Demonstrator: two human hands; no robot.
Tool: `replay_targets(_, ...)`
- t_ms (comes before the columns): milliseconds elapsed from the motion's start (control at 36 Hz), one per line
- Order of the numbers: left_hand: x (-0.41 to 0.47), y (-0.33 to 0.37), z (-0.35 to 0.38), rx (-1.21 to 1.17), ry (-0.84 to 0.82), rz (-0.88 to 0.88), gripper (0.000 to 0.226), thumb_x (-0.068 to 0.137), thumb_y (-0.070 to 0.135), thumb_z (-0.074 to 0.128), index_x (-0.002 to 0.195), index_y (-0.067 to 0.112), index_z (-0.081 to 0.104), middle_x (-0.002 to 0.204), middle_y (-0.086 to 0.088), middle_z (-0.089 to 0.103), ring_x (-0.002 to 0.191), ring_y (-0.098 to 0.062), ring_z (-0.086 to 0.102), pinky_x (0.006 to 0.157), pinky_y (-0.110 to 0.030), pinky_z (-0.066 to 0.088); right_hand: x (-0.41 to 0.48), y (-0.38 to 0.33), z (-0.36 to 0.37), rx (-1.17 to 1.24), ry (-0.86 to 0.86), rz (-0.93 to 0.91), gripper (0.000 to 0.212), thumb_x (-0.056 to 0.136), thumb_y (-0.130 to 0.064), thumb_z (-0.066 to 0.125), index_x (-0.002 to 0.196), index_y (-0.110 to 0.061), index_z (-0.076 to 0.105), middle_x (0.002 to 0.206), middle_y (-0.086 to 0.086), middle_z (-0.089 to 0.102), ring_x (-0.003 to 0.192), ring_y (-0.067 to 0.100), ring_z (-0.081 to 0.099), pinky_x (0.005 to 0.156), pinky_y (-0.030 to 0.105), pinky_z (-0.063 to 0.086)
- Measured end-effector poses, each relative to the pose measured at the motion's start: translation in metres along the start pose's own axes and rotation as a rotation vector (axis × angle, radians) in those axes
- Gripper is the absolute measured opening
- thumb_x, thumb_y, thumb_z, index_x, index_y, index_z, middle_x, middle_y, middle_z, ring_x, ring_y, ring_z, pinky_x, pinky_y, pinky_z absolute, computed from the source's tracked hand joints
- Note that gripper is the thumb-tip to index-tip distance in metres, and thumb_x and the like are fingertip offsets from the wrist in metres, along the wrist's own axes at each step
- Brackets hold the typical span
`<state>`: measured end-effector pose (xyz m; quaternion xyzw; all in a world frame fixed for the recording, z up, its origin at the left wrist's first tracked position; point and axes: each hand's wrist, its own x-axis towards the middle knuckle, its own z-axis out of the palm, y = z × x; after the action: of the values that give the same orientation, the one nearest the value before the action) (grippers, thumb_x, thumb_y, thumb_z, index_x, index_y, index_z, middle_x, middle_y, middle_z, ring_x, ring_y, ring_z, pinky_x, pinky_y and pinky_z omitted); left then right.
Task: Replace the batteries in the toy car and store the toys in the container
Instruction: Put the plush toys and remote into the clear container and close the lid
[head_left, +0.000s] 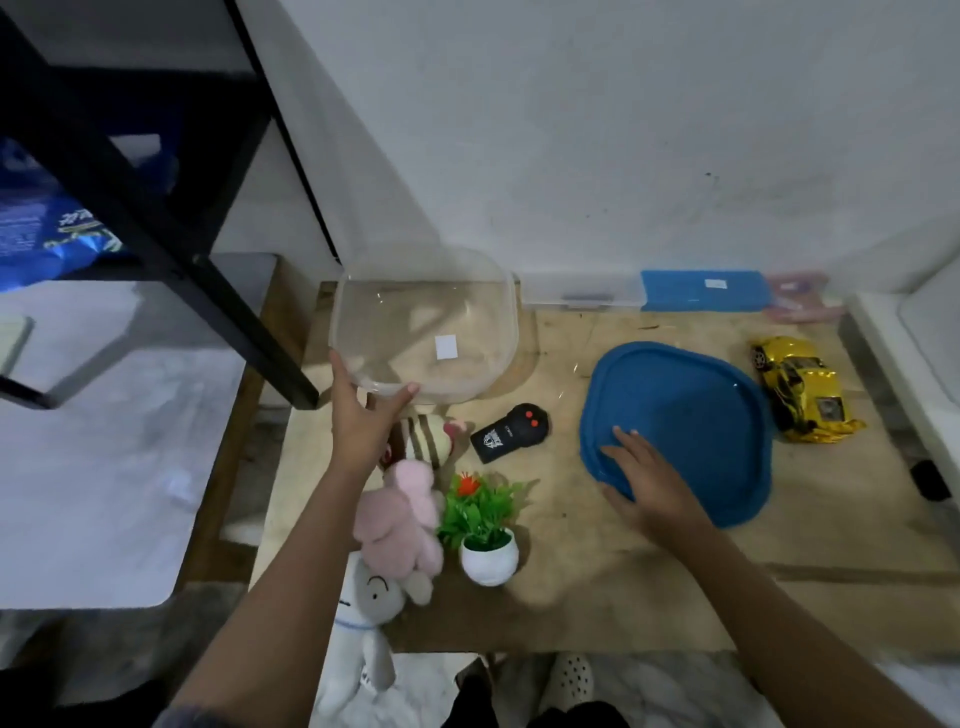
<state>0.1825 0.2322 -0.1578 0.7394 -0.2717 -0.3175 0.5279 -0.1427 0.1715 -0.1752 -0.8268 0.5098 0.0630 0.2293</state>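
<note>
Clear container (426, 322): left of blue lid (691, 415); left hand (363, 421) grips its near rim.
Right hand (644, 478): flat on blue lid, fingers straight.
Yellow toy car (802, 387): just right of blue lid.

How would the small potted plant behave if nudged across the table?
The potted plant looks plastic, so probably light. Its rounded pot narrows toward the base under bushy leaves, so it may tip rather than slide.
</note>
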Motion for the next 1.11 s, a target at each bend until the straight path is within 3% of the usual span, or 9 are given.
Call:
replay_targets(194,-0.021,0.020,-0.023,0.068,0.045,0.000,0.064,0.091,0.019,0.059,0.146,0.013,0.027,0.138,0.001,0.044,0.131,-0.018,0.041,0.100,-0.024,0.035,0.018,-0.021,-0.020,0.087,0.187,-0.077,0.038,0.090,-0.027,0.056,0.124,-0.011,0.054,0.126,0.005,0.057,0.118,0.024,0.051,0.098,0.041,0.043)
replay_targets(361,-0.075,0.018,-0.073,0.350,0.216,0.078,0.036,0.093,0.031,0.054,0.121,0.009,0.059,0.120,-0.005,0.063,0.111,-0.019,0.058,0.086,-0.026,0.044,0.042,-0.107,-0.045,0.246,0.007,-0.571,0.043,0.085,-0.032,0.064,0.124,-0.021,0.051,0.127,-0.003,0.049,0.121,0.016,0.044,0.098,0.041,0.043)
replay_targets(444,-0.116,0.003,-0.092,0.517,0.204,0.014,0.048,0.084,0.051,0.060,0.118,0.017,0.061,0.116,0.000,0.065,0.100,-0.014,0.061,0.080,-0.031,0.053,0.047,-0.156,-0.042,0.082,-0.188,-0.699,0.077,0.071,-0.055,0.068,0.137,-0.037,0.033,0.149,-0.003,0.024,0.136,0.020,0.024,0.108,0.048,0.032)
replay_targets(556,-0.159,-0.022,-0.092,0.730,-0.081,-0.118,0.088,0.060,0.078,0.059,0.135,0.035,0.042,0.134,0.004,0.049,0.120,-0.018,0.048,0.094,-0.037,0.046,0.048,-0.204,-0.022,-0.384,-0.434,-0.708,0.108,0.058,-0.065,0.073,0.144,-0.045,0.011,0.156,-0.007,-0.018,0.143,0.034,-0.010,0.112,0.060,0.010)
replay_targets(639,-0.174,-0.041,-0.078,0.825,-0.227,-0.175,0.102,0.056,0.070,0.069,0.143,0.041,0.022,0.131,0.004,0.042,0.120,-0.020,0.041,0.091,-0.037,0.045,0.050,-0.226,-0.005,-0.633,-0.480,-0.662,0.095,0.059,-0.054,0.079,0.137,-0.037,0.028,0.154,0.000,-0.025,0.139,0.046,-0.013,0.104,0.068,0.017)
replay_targets(694,-0.176,-0.052,-0.069,0.875,-0.173,-0.153,0.098,0.063,0.061,0.069,0.144,0.039,0.019,0.123,0.000,0.044,0.112,-0.024,0.045,0.082,-0.036,0.046,0.050,-0.233,-0.001,-0.680,-0.457,-0.655,0.078,0.061,-0.048,0.078,0.126,-0.032,0.039,0.154,0.000,-0.013,0.134,0.047,0.004,0.088,0.058,0.033)
replay_targets(750,-0.174,-0.059,-0.063,0.881,-0.102,-0.143,0.088,0.071,0.053,0.068,0.143,0.035,0.022,0.120,-0.004,0.044,0.108,-0.027,0.046,0.079,-0.037,0.046,0.051,-0.235,-0.002,-0.679,-0.428,-0.682,0.071,0.062,-0.045,0.076,0.122,-0.031,0.042,0.148,-0.001,0.004,0.123,0.041,0.020,0.076,0.049,0.034)
replay_targets(944,-0.171,-0.060,-0.063,0.636,-0.092,-0.181,0.077,0.069,0.050,0.069,0.134,0.036,0.030,0.113,-0.001,0.039,0.092,-0.027,0.055,0.078,-0.040,0.051,0.054,-0.233,-0.001,-0.446,-0.357,-0.587,0.058,0.070,-0.040,0.065,0.122,-0.040,0.040,0.135,0.003,0.023,0.112,0.037,0.031,0.087,0.050,0.036)
replay_targets(1111,-0.165,-0.039,-0.084,0.337,0.006,-0.032,0.065,0.058,0.047,0.073,0.112,0.058,0.038,0.108,0.004,0.047,0.096,-0.004,0.050,0.071,-0.012,0.040,0.052,-0.239,-0.010,-0.227,-0.341,-0.622,0.060,0.065,-0.041,0.063,0.120,-0.043,0.039,0.138,-0.004,0.028,0.110,0.033,0.040,0.086,0.049,0.042)
